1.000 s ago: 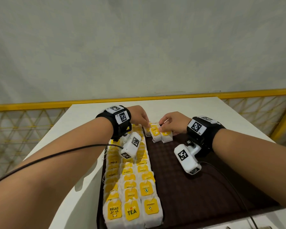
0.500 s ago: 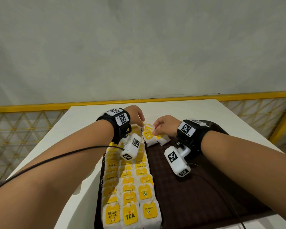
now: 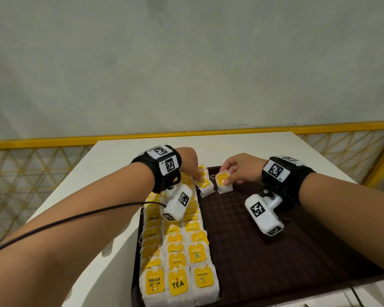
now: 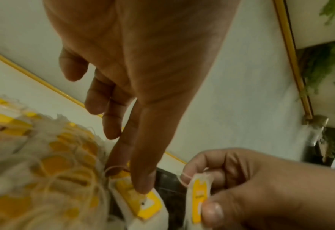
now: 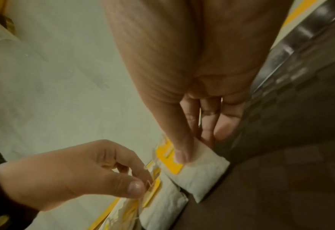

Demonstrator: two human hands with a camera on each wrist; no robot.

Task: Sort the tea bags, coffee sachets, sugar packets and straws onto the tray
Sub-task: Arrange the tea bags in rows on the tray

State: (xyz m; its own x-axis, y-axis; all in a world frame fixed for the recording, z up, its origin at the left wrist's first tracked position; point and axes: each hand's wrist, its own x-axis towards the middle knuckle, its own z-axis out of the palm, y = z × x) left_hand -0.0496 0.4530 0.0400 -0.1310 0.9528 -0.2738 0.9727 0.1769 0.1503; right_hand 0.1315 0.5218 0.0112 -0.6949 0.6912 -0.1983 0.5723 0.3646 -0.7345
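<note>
I have both hands at the far end of the dark brown tray, which sits on the white bench. Three rows of tea bags already run from the near edge to the far edge along the tray's left side, packed close and overlapping, so that part looks largely done. A fourth row seems to be just starting at the far end. The rest of the tray is bare, and I can see no coffee sachets, sugar packets or straws in any view, so by my reckoning most of the sort is still ahead.

My left hand has its grip loosely open, thumb and one fingertip pressing down on the yellow tag of the far tea bag, which lies on the tray beside the third row. My right hand pinches the second tea bag between thumb and fingers, its lower end just above or touching the tray, just right of the first; I cannot tell which.

On the nearest tags I can read "RELAX", "I LOVE TEA" and "MOMENT"; farther up, another "RELAX" and what looks like "CONNECT". The rest are too small or blurred.
</note>
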